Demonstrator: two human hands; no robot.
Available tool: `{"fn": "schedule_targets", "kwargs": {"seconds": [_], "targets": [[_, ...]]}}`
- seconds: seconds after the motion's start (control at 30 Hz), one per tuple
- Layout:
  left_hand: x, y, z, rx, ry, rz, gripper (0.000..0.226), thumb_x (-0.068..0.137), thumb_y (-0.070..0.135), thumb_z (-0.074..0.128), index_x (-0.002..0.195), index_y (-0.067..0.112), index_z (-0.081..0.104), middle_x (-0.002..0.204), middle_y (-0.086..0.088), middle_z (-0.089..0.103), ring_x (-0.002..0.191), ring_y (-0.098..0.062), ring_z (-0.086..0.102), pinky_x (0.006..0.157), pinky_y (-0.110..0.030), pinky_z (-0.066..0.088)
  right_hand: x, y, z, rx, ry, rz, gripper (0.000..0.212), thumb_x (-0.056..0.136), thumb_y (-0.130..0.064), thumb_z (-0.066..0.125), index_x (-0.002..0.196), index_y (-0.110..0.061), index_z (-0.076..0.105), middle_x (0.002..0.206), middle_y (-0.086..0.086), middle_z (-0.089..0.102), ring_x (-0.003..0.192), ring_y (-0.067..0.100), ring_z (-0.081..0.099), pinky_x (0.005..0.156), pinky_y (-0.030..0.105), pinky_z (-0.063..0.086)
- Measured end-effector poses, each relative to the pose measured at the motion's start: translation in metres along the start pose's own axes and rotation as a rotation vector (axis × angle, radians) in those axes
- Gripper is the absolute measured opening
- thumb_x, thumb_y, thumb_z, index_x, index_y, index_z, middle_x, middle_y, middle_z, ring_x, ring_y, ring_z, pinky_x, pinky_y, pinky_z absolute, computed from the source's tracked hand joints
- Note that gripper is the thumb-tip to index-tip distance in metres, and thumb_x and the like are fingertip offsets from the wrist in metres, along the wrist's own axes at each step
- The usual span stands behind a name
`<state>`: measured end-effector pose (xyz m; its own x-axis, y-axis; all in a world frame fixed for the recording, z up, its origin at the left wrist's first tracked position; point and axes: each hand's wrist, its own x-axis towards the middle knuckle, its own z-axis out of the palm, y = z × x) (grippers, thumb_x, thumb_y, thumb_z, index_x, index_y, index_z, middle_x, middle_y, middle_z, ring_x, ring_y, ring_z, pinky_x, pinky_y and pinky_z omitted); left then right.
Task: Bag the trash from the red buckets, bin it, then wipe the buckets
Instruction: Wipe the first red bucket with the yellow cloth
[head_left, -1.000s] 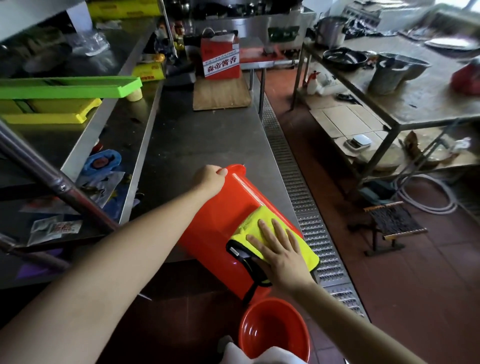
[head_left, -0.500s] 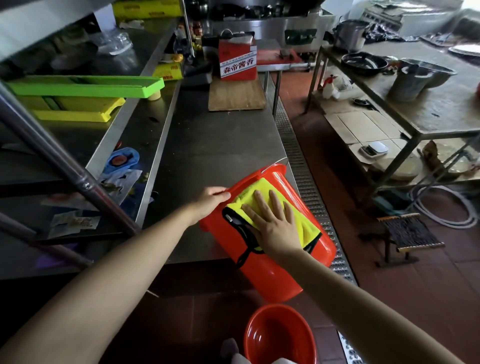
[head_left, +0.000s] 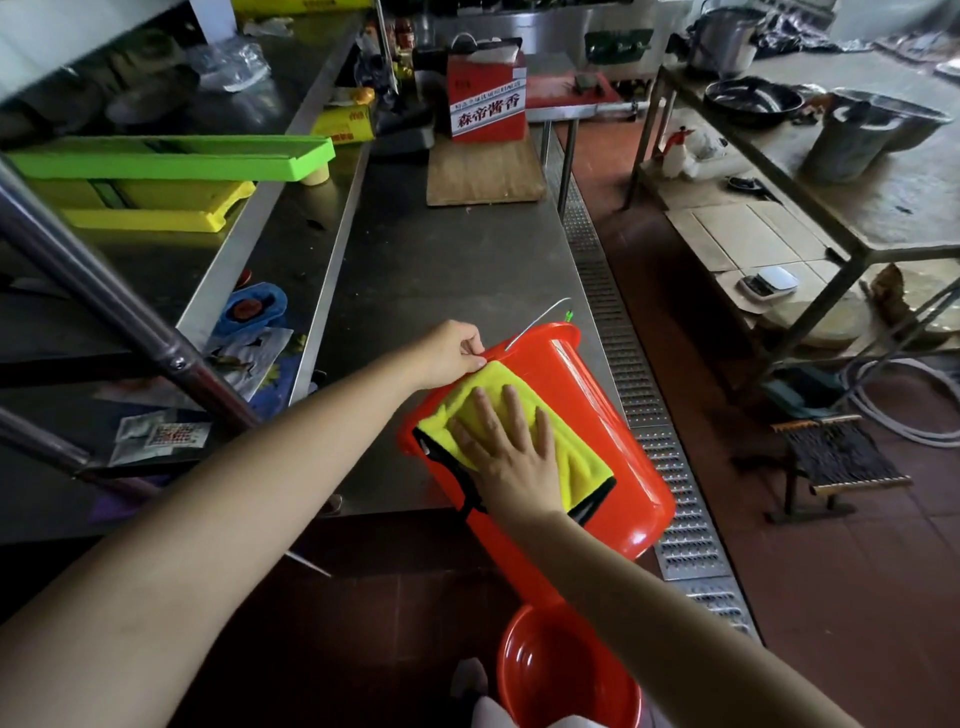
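Observation:
A red bucket (head_left: 613, 431) lies tilted on its side over the front edge of the steel counter (head_left: 457, 260), its wire handle sticking up at the far end. My left hand (head_left: 452, 353) grips the bucket's rim at the upper left. My right hand (head_left: 506, 452) lies flat, fingers spread, pressing a yellow cloth (head_left: 571, 447) with black trim against the bucket's side. A second red bucket (head_left: 556, 670) stands upright on the floor below, its inside looking bare.
A red box with white label (head_left: 485, 98) and a wooden board (head_left: 483, 171) sit at the counter's far end. Green and yellow trays (head_left: 171, 156) rest on the left shelf. A floor drain grate (head_left: 644, 415) runs right of the counter; a small stool (head_left: 836, 457) stands beyond.
The bucket has turned and shifted on the counter edge. My right hand and the cloth slid up along its side toward the rim. My left hand moved its grip on the rim.

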<state>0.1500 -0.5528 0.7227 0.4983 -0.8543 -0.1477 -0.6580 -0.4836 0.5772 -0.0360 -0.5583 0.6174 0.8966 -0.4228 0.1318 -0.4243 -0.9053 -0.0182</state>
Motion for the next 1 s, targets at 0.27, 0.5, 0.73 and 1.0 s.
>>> {"fn": "schedule_targets", "kwargs": {"seconds": [0.27,0.5,0.73,1.0], "targets": [[-0.01,-0.012,0.005,-0.113,0.041,-0.027,0.014,0.088,0.018,0.072,0.092,0.006,0.066,0.088,-0.005,0.068,0.075,-0.012,0.058,0.059,-0.015,0.04,0.01,0.098,-0.013,0.327,-0.011,0.172,0.059,0.096,-0.068,0.036,0.152,-0.051,0.026,0.167,-0.011,0.012,0.155,0.021,0.008,0.116,0.052,0.025],[-0.008,-0.008,0.006,-0.062,0.052,-0.06,0.016,0.089,0.03,0.069,0.089,0.015,0.064,0.084,0.007,0.064,0.077,-0.005,0.058,0.058,-0.022,0.039,0.052,0.113,-0.024,0.59,-0.08,0.472,0.06,0.098,-0.06,0.045,0.152,-0.036,0.037,0.166,-0.01,0.019,0.152,0.021,0.017,0.116,0.053,0.027],[0.003,-0.003,0.011,-0.081,0.056,-0.048,0.019,0.087,0.029,0.072,0.085,0.013,0.062,0.078,0.006,0.063,0.069,-0.008,0.055,0.057,-0.022,0.038,-0.027,0.019,0.008,-0.003,0.115,-0.08,0.068,0.094,-0.044,0.062,0.154,-0.04,0.031,0.168,-0.001,0.012,0.153,0.039,0.004,0.117,0.064,0.018],[0.007,-0.007,0.011,-0.206,0.004,-0.035,0.015,0.088,0.018,0.071,0.085,0.006,0.063,0.074,0.001,0.063,0.066,-0.009,0.054,0.065,-0.025,0.04,0.017,0.099,-0.014,0.302,-0.004,0.182,0.056,0.099,-0.059,0.044,0.152,-0.044,0.034,0.167,-0.008,0.014,0.154,0.024,0.011,0.116,0.053,0.025]]}}
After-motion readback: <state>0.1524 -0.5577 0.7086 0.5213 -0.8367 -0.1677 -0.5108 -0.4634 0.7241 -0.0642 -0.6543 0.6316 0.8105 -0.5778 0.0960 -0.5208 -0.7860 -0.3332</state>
